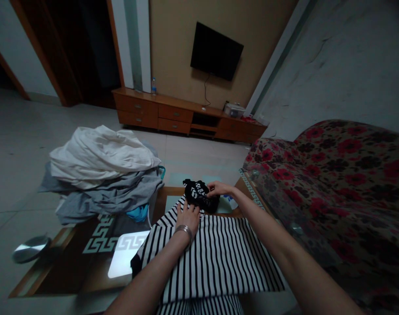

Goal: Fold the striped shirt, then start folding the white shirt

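A black-and-white striped garment (219, 253) lies spread over the low table in front of me, its near edge hanging down. At its far end is a bunched black cloth with white markings (199, 194); I cannot tell whether it belongs to the striped garment. My left hand (188, 217), with bracelets at the wrist, rests flat on the stripes just short of the black bunch, fingers spread. With bent fingers, my right hand (219, 188) pinches the right side of the black cloth.
Left of the garment, a pile of white and grey clothes (104, 162) rises from the glass-topped table (71, 271). A flower-patterned sofa (343, 175) stands to the right. Across the floor are a wooden TV cabinet (175, 113), a plastic bottle (154, 86) and a wall-mounted television (216, 50).
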Tool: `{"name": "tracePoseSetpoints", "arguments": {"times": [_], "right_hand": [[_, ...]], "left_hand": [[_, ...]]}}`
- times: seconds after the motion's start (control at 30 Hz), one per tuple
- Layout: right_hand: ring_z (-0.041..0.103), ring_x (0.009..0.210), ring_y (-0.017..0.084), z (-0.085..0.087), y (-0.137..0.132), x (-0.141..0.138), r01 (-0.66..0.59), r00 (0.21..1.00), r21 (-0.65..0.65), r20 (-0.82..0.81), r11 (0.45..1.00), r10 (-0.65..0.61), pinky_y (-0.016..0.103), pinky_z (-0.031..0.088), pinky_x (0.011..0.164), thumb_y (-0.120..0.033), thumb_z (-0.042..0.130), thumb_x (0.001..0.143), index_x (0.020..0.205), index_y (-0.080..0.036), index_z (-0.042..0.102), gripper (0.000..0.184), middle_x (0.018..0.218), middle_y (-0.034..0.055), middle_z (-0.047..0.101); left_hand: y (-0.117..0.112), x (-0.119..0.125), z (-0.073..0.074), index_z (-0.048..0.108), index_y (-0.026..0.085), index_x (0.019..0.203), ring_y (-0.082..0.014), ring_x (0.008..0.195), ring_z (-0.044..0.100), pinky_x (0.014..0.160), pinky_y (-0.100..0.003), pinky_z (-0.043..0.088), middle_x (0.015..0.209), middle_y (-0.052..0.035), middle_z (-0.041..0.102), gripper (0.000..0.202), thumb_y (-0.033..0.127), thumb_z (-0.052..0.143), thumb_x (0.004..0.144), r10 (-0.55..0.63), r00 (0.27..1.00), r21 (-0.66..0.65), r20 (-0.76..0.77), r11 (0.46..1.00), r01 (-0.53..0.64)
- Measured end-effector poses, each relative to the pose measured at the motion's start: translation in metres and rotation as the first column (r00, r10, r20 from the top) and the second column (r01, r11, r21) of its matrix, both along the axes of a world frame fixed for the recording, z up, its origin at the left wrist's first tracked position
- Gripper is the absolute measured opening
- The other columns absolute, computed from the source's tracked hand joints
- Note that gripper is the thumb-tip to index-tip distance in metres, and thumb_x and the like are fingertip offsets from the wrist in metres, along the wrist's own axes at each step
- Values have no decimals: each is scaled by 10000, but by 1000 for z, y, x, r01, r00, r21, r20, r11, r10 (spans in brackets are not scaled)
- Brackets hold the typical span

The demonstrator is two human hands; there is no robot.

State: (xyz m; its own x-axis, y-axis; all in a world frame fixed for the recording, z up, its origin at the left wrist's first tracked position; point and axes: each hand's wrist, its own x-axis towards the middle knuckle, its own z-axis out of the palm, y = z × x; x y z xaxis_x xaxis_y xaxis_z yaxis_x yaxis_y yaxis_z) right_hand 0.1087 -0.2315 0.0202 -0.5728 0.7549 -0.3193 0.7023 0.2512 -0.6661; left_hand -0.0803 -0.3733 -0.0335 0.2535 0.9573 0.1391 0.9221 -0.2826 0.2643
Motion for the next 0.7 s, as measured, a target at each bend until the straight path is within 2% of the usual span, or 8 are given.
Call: {"name": "tracePoseSetpoints", "arguments": {"times": [0.13,0.23,0.3,0.37,0.47,0.53,0.6,0.7], "right_hand": [[495,687,110,-8,-3,-7,82,990,-12,-112,997,-83,236,410,672,-200,612,675,779,-151,602,115,751,-22,574],[556,879,146,-8,-5,-8,93,972,-23,-214,995,-96,274,438,809,-207,667,662,1004,-169,623,348,1020,36,626],[545,1030,165,-5,-7,-2,64,955,-24,-290,998,-68,295,423,899,-209,696,653,1164,-211,585,522,1207,49,587],[543,1076,173,-2,-9,7,72,951,-24,-300,997,-76,304,427,916,-203,686,670,1229,-230,561,574,1255,49,577],[604,905,171,-4,-13,22,223,971,20,-89,975,-220,293,479,801,-188,663,678,1107,-186,637,430,1043,38,668],[605,797,164,-7,-17,29,316,945,96,51,944,-322,284,482,746,-160,663,664,967,-153,674,303,888,24,678],[594,829,175,-8,-23,30,385,910,187,85,904,-406,303,465,788,-138,636,694,945,-137,666,252,904,52,669],[549,994,204,-2,-41,18,453,868,404,3,795,-496,343,405,908,-189,536,821,1013,-140,632,221,1059,115,625]], "left_hand": [[0,0,0,611,271,1165,-316,1296,348,1075,-582,200,1269,-53,568,328,287,371,941,1,1000,15,-2,1000,-1],[1,0,-1,601,277,1184,-314,1301,344,1079,-578,200,1296,-47,556,328,294,386,938,9,1000,8,-7,1000,-8],[1,0,-2,593,277,1199,-315,1310,334,1081,-581,196,1322,-48,539,333,297,390,936,12,1000,8,-9,1000,-11],[1,0,-3,594,276,1200,-317,1319,324,1084,-584,189,1333,-49,530,335,300,387,937,13,1000,13,-7,1000,-12],[1,0,-5,592,279,1203,-325,1333,307,1083,-591,181,1338,-51,524,338,301,389,934,10,1000,18,-2,1000,-10],[1,0,-6,579,280,1221,-327,1349,285,1083,-594,175,1342,-51,520,349,299,380,936,9,1000,24,4,1000,-9],[1,-1,-7,567,276,1240,-323,1362,264,1088,-590,171,1347,-52,515,361,299,369,939,10,1000,24,10,1000,-10],[1,0,-7,556,272,1258,-320,1370,253,1093,-585,168,1357,-56,507,370,304,371,939,8,1000,13,9,1000,-9]]}}
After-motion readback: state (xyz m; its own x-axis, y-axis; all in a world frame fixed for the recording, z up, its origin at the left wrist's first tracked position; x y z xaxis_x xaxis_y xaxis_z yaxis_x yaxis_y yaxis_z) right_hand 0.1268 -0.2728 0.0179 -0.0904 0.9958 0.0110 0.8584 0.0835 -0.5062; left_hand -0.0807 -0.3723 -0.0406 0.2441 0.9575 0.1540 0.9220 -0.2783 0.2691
